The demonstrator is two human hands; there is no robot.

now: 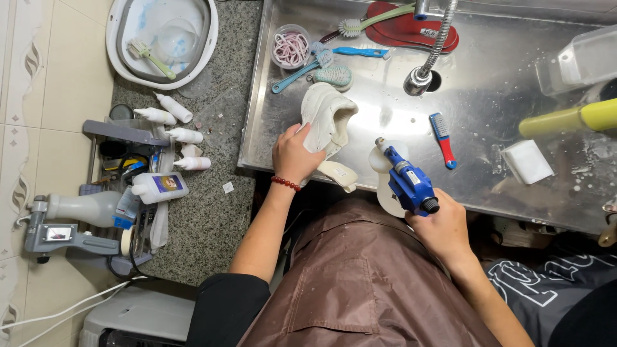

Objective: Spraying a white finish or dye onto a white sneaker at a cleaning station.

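Observation:
My left hand point(292, 154) grips a white sneaker point(328, 115) by its heel side, holding it over the near edge of a wet steel sink point(488, 77). A red bead bracelet sits on that wrist. My right hand point(443, 225) holds a blue handheld power tool point(408, 180) whose round white brush head point(385, 154) points toward the shoe, a little apart from it. I wear a brown apron point(353, 283).
In the sink lie a red-and-blue brush point(442, 138), teal brushes point(321, 64), a cup of pink laces point(290, 46), red insoles point(411, 29), a white sponge point(527, 160) and a faucet hose point(430, 58). On the granite counter left stand white squeeze bottles point(173, 122) and a basin point(164, 35).

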